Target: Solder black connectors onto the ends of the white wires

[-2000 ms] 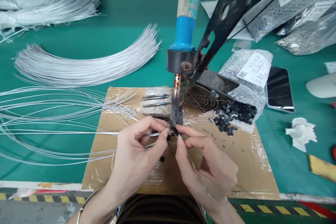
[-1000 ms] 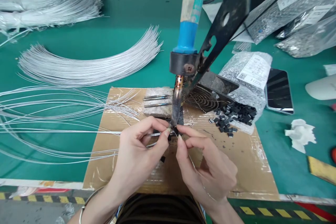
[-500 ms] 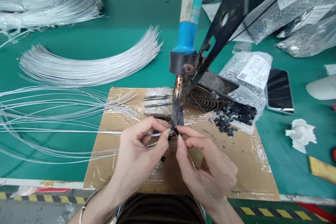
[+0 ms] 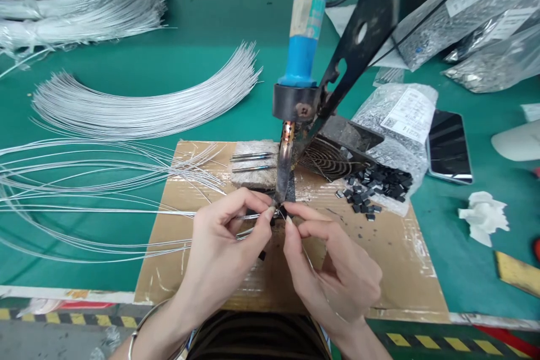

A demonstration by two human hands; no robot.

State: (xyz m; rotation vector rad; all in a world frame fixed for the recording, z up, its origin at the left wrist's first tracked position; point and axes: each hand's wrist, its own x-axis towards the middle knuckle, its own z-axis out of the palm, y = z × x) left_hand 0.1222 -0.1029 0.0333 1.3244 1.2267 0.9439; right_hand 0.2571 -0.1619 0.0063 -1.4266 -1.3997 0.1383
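Note:
My left hand pinches thin white wires between thumb and fingers, their ends right under the soldering iron's tip. From the right, my right hand grips a fine strand of solder wire that trails down across the palm. Both sets of fingertips nearly meet below the tip, where a small dark part is mostly hidden. The blue-handled soldering iron points downward, clamped in a black metal bracket.
Under my hands lies a cardboard sheet. A pile of small black pieces sits by a bubble-wrap bag and a phone. Wire bundles spread over the left of the green table. A coiled iron stand is behind the tip.

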